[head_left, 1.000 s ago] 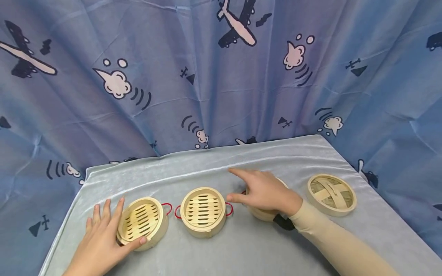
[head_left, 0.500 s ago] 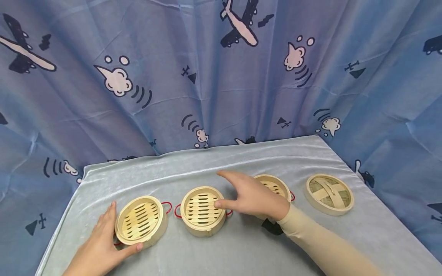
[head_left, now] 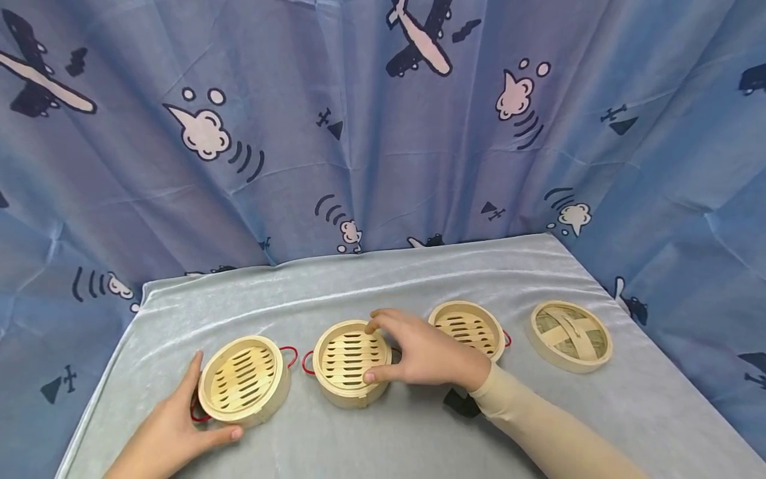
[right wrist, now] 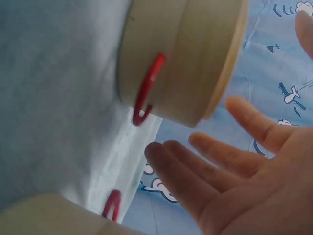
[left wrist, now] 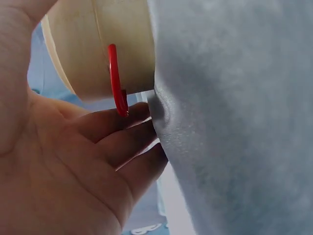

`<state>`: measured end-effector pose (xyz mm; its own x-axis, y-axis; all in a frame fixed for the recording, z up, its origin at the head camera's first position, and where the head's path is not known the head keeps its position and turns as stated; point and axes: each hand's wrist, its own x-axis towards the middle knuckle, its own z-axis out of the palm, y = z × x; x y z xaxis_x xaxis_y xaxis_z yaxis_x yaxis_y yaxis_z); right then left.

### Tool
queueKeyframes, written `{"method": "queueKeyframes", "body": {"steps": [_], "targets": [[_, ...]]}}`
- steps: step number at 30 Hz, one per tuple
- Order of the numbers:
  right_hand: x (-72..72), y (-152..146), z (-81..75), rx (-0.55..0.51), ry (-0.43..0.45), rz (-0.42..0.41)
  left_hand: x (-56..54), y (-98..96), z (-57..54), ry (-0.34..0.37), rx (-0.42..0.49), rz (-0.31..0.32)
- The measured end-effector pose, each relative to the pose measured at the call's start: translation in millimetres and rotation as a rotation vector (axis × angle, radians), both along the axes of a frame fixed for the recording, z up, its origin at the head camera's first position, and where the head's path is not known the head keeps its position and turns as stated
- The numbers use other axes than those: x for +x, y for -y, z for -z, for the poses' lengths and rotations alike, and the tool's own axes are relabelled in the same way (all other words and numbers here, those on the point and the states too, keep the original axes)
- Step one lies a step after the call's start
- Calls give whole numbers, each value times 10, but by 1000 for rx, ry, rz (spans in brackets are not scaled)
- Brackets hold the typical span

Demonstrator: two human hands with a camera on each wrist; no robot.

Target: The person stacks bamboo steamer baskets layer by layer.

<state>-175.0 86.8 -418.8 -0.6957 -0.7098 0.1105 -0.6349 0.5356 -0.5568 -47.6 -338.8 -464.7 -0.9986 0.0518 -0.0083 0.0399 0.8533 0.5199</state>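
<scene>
At the left in the head view, my left hand [head_left: 170, 426] spreads around the near left side of a bamboo steamer basket [head_left: 242, 379]. In the left wrist view, its fingers [left wrist: 139, 171] lie below the red handle [left wrist: 115, 81], relaxed and not curled round the basket. My right hand [head_left: 427, 352] reaches from the right to the middle steamer basket [head_left: 350, 362], thumb and index finger above its right rim. The right wrist view shows loosely extended fingers [right wrist: 181, 176] with a gap before the basket wall and its red handle [right wrist: 146, 90].
Behind my right hand stands a third steamer basket [head_left: 467, 326] with a red handle. Farther right lies a woven bamboo steamer lid [head_left: 571, 336]. All rest on a pale grey-blue cloth [head_left: 335, 286]; a blue airplane-print curtain [head_left: 359, 133] hangs at the back.
My right hand has moved left from over the third basket, now uncovered, to the middle basket's right side. The left hand has lowered slightly beside the left basket, its fingers closer together.
</scene>
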Motion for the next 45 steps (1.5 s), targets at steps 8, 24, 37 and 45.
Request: {"method": "queueKeyframes", "body": {"steps": [8, 24, 37, 45], "targets": [[18, -17, 87, 61, -69, -73, -4, 29, 52, -69, 77, -26], [-27, -85, 164, 5, -98, -131, -2, 39, 89, -66, 84, -44], [-16, -40, 242, -30, -78, -164, 100, 101, 269, -138, 85, -16], [-25, -66, 224, -42, -82, -150, 49, 82, 197, -100, 56, -24]]}}
